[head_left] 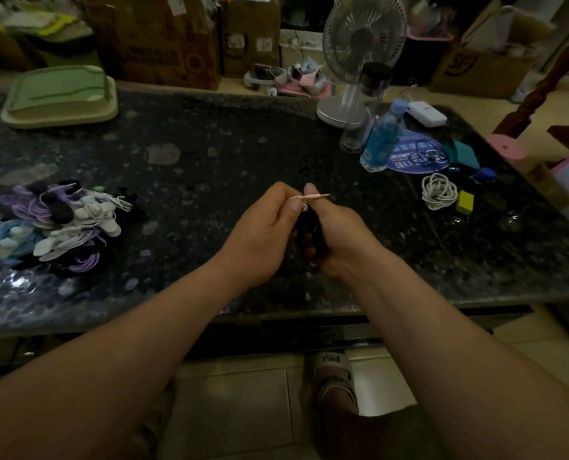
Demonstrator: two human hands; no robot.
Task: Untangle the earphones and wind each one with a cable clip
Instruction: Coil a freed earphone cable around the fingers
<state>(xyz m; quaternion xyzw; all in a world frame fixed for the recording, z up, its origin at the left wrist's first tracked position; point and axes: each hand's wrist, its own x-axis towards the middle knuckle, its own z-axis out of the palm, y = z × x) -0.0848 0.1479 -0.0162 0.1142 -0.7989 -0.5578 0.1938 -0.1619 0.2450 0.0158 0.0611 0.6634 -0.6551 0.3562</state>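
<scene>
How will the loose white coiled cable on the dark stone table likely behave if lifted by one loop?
The white coiled cable is probably floppy: thin loops lie unevenly. No clip visible, so it likely sags and unwinds.

A cluttered home: beyond the fingers (278, 194) stand a desk fan (364, 44), cardboard boxes (157, 44) and shoes (273, 76).

Dim, murky indoor light; the dark table (210, 154) shows pale glare near its front left edge. Wide-angle distortion bends the edges, and the background clutter looks soft.
</scene>
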